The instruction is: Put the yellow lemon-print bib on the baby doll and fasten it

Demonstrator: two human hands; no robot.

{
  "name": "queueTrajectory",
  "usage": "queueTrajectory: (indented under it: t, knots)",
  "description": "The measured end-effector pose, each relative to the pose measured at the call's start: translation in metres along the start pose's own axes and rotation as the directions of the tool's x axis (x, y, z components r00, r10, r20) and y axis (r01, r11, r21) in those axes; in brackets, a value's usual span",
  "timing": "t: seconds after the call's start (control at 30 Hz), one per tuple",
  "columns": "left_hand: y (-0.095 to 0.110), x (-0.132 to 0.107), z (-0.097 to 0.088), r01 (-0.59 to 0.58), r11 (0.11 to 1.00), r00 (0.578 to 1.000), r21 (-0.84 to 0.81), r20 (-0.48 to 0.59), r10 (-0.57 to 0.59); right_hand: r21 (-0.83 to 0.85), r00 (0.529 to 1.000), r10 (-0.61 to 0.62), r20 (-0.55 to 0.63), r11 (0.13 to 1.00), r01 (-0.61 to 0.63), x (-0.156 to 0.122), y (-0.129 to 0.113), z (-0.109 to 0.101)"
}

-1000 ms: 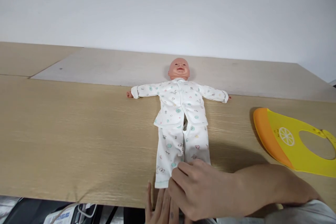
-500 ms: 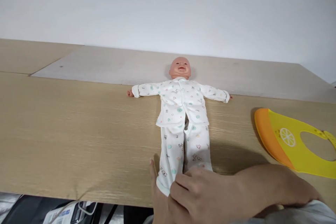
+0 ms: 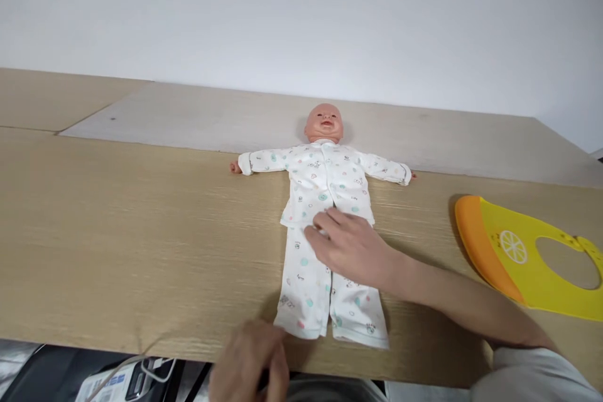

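Hanging over the pajamas (image 3: 307, 195), the right hand (image 3: 352, 248) has curled fingers but I can't tell if they're pinching cloth, same with the blurry left hand (image 3: 249, 361) by a pant cuff (image 3: 301, 331), and the doll (image 3: 325, 125) is lying face-up on the table (image 3: 141, 232), yellow bib (image 3: 532, 273) off to the right

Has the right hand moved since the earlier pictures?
Yes: the right hand has moved away from the near edge of the table, to the waist of the doll.

One doll (image 3: 320, 179), one bib (image 3: 513, 270)
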State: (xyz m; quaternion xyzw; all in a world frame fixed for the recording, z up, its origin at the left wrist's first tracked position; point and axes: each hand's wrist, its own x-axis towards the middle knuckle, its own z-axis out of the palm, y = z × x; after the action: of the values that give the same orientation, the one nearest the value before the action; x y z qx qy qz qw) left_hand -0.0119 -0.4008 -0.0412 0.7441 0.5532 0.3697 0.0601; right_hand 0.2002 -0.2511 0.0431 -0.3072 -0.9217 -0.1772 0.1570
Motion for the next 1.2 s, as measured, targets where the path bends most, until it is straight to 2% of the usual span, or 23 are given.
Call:
queueTrajectory:
  t: [0.1,0.13,0.2,0.3,0.4,0.57,0.73,0.9,1.03,1.13,1.2]
  knots:
    - [-0.02,0.062,-0.006,0.058,0.998,0.998,0.025,-0.027,-0.057,-0.121,0.995,0.1,0.026,0.988,-0.096,0.006,0.007,0.013]
    - [-0.027,0.082,-0.003,0.09,0.993,0.995,0.072,0.036,-0.092,-0.14,0.993,0.114,0.018,0.984,-0.11,0.007,0.008,0.016]
    - [-0.039,0.118,0.008,0.168,0.97,0.963,0.174,0.181,-0.199,-0.16,0.994,0.107,-0.015,0.981,-0.108,0.007,0.011,0.021]
    - [-0.047,0.154,0.028,0.29,0.916,0.891,0.276,0.273,-0.364,-0.117,0.994,0.078,-0.071,0.989,-0.086,0.009,0.015,0.025]
    - [-0.044,0.173,0.043,0.339,0.899,0.853,0.276,0.312,-0.418,0.019,0.991,0.12,-0.051,0.993,-0.119,0.011,0.02,0.025]
    - [-0.043,0.186,0.056,0.41,0.901,0.841,0.145,0.322,-0.435,0.171,0.98,0.18,-0.085,0.972,-0.164,0.011,0.026,0.023]
    - [-0.048,0.185,0.061,0.47,0.88,0.852,0.065,0.229,-0.471,0.206,0.977,0.179,-0.111,0.966,-0.154,0.011,0.028,0.023]
    - [-0.042,0.176,0.063,0.429,0.885,0.853,0.18,0.243,-0.462,0.149,0.981,0.118,-0.153,0.984,-0.095,0.01,0.027,0.025]
    - [-0.035,0.169,0.058,0.373,0.908,0.863,0.191,0.287,-0.416,0.123,0.987,0.054,-0.151,0.992,-0.035,0.01,0.024,0.027]
    - [-0.036,0.166,0.055,0.316,0.938,0.879,0.14,0.328,-0.345,0.131,0.994,0.012,-0.113,0.991,0.003,0.009,0.027,0.024]
    - [-0.038,0.165,0.054,0.331,0.942,0.881,0.058,0.339,-0.33,0.137,0.997,-0.013,-0.073,0.99,0.023,0.008,0.029,0.021]
